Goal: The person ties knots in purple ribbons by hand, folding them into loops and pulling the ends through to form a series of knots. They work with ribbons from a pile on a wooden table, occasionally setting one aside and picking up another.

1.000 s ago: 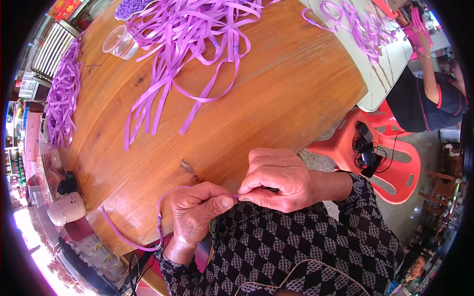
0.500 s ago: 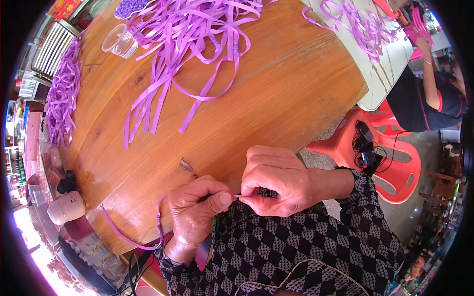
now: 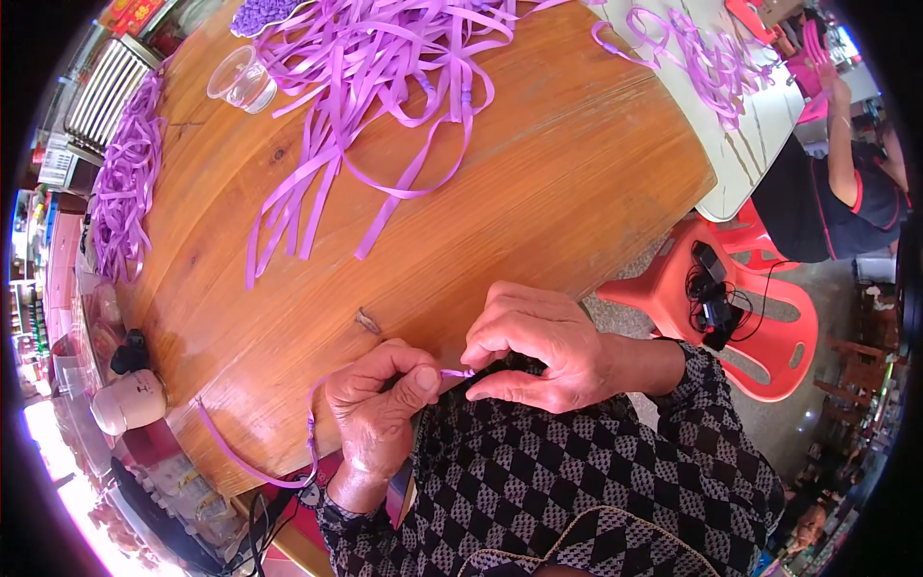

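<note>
Near the table's front edge, my left hand (image 3: 375,409) pinches a purple ribbon (image 3: 455,373) between thumb and forefinger. A short end of it sticks out to the right, with what looks like a small knot or bead near its tip. The rest trails out left of my hand, hangs past the table edge and curves back onto the wood. Just right of the tip is my right hand (image 3: 548,351), its thumb and forefinger apart around the end; whether a finger touches it I cannot make out.
A big heap of purple ribbons (image 3: 385,58) covers the far side of the wooden table (image 3: 538,192), beside a clear plastic cup (image 3: 242,79). More ribbons hang at the left (image 3: 128,183). A red plastic chair (image 3: 663,274) holds black cables. Another person (image 3: 846,183) works at the white table.
My right thumb and forefinger have opened from their pinch on the ribbon's end. More of that end now shows to the right of my left fingers.
</note>
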### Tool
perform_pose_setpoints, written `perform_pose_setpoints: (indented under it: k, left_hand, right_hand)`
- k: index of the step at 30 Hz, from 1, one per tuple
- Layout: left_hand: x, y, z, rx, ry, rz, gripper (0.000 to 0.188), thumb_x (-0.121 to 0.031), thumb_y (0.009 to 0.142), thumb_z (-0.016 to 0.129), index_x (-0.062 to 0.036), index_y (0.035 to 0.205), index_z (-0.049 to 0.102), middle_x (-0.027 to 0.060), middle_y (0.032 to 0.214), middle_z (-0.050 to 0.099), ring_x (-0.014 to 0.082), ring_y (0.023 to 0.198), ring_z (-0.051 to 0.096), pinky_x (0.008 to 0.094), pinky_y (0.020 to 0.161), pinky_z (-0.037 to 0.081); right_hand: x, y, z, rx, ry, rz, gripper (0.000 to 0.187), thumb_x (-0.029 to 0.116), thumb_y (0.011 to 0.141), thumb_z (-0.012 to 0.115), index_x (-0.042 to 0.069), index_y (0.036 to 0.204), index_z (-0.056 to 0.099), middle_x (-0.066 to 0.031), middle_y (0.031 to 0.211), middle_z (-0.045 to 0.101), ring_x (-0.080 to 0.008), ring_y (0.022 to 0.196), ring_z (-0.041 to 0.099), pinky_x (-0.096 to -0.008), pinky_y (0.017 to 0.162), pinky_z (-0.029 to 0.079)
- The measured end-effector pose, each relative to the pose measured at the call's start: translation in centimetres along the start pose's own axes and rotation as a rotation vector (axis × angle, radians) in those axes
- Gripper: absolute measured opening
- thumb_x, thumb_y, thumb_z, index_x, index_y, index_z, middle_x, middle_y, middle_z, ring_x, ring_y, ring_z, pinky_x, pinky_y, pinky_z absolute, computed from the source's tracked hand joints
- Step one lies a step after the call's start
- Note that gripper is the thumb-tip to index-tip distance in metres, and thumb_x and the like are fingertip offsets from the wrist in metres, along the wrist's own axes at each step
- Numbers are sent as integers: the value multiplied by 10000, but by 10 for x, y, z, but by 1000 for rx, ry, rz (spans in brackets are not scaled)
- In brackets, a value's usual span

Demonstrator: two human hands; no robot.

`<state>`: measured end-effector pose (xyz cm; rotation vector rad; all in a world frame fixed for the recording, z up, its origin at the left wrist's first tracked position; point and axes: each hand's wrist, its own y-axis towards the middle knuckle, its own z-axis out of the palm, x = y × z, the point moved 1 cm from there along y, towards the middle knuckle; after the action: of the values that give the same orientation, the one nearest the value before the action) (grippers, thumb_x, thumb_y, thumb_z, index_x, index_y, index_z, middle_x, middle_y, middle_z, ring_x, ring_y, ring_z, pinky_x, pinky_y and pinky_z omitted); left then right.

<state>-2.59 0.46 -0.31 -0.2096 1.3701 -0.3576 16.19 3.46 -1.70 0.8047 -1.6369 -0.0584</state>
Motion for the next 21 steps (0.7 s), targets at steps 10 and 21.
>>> perform_pose_setpoints:
  k: [10, 21]
  left_hand:
    - [3, -3, 0, -25, 204, 177, 86, -33, 792, 677, 30, 782, 618, 23, 678, 549, 94, 604, 475, 216, 552, 381]
    - [-6, -2, 12, 61, 542, 430, 80, -50, 781, 690, -3, 765, 628, 46, 621, 532, 129, 552, 468, 249, 508, 365]
  right_hand:
    - [0, -3, 3, -84, -126, -98, 242, -95, 634, 665, 2, 835, 572, -74, 736, 575, -227, 588, 504, -323, 514, 381]
    - [-4, -2, 12, -241, -594, -294, 264, -109, 525, 569, -12, 770, 545, -76, 656, 510, -234, 498, 430, -327, 450, 319]
